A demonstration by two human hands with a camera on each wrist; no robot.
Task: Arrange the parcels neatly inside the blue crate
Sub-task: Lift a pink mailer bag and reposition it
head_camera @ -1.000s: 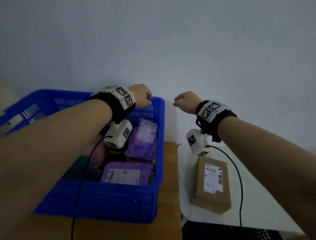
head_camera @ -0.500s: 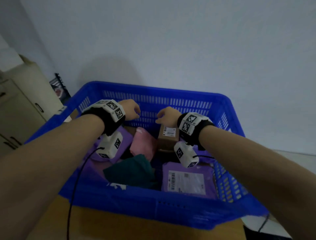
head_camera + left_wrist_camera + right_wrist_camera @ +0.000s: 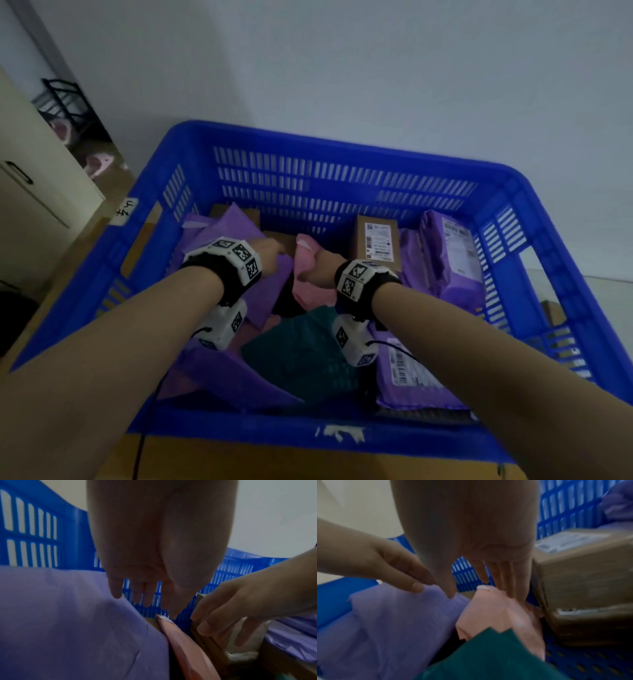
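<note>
Head view, step: a person is tidying parcels already lying in the blue crate [image 3: 191, 144]; by my judgement the step in hand is squaring up the pink parcel [image 3: 310, 270] in the middle of the far row.
Head view, parcels: the pink one is standing between a purple bag [image 3: 236, 226] on its left and an upright box [image 3: 376, 240] on its right; a teal bag [image 3: 301, 353] is lying nearer, and more purple parcels are sitting at the right wall.
Head view, hands: the left hand [image 3: 270, 253] and right hand [image 3: 320, 270] are reaching in side by side, wrists bent down; fingers are hidden here.
Left wrist view: the left hand [image 3: 154, 561] is hanging palm down with straight, slightly spread fingers [image 3: 116, 589], holding nothing, the little finger just at the purple bag [image 3: 68, 615].
Right wrist view: the right hand [image 3: 479, 540] is pointing down, straight fingers [image 3: 510, 580] touching the pink parcel's top edge [image 3: 496, 609] beside the box [image 3: 582, 574]; nothing is gripped.
Next move: it is likely calling for pressing the pink parcel upright and closing the gaps, gently, since soft bags slump.
</note>
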